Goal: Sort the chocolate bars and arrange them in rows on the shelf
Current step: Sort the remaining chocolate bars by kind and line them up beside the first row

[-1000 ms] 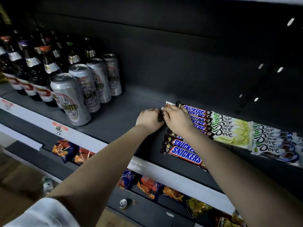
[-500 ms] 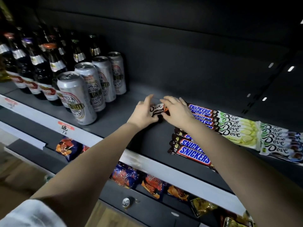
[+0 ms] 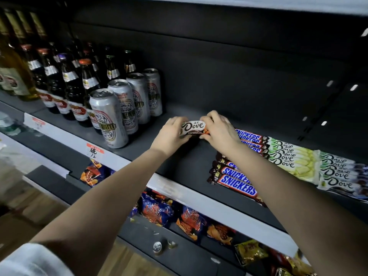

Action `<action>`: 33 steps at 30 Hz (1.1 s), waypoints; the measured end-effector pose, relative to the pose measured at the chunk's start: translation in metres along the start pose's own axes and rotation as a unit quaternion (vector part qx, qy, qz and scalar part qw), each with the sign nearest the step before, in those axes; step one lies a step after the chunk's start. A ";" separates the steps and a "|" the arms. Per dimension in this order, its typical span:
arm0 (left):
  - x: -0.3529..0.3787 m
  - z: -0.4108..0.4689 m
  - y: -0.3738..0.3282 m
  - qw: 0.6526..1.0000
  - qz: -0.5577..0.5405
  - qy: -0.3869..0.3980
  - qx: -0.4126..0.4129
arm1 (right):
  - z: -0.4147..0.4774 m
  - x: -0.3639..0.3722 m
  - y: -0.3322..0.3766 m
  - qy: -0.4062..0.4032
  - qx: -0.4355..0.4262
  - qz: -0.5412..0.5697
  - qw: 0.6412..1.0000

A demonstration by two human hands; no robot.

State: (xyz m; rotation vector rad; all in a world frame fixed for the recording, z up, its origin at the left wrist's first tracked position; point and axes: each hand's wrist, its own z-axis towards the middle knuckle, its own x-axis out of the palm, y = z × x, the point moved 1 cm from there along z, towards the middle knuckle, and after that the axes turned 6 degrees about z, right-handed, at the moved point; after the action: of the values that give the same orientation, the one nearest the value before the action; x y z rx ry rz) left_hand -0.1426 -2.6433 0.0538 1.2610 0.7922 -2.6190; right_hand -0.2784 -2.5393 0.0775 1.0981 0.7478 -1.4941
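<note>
A shop: a dark grey metal shelf [image 3: 179, 160] is carrying a white price strip [image 3: 199, 194] with a red-topped paper tag [image 3: 95, 150] at eight o'clock; silver beer cans [image 3: 108, 118] and brown glass bottles [image 3: 87, 80] are standing ranked at ten o'clock.

A dark grey shelf [image 3: 185, 162] stands against a dark back panel [image 3: 239, 66], with a pale price strip [image 3: 199, 200] along its front edge. Wooden floor [image 3: 35, 212] shows below at the left. Small light spots [image 3: 353, 87] glint on the right

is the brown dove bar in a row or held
Held: left hand and right hand pinch the Dove bar by its ends, left of the Snickers rows.
</note>
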 end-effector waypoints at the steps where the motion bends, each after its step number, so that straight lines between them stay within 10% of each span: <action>1: 0.001 0.002 -0.005 1.000 0.007 -0.003 0.006 | -0.005 -0.005 -0.003 -0.010 -0.002 -0.010 1.000; 33: 0.161 -0.022 -0.358 0.962 -0.130 0.101 0.219 | -0.331 -0.149 -0.222 -0.041 0.220 -0.137 0.965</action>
State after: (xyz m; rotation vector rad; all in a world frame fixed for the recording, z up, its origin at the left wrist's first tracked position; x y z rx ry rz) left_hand -0.3491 -2.3089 0.0636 1.6584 0.4352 -3.0284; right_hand -0.4154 -2.1367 0.0678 1.2881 0.5350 -1.9942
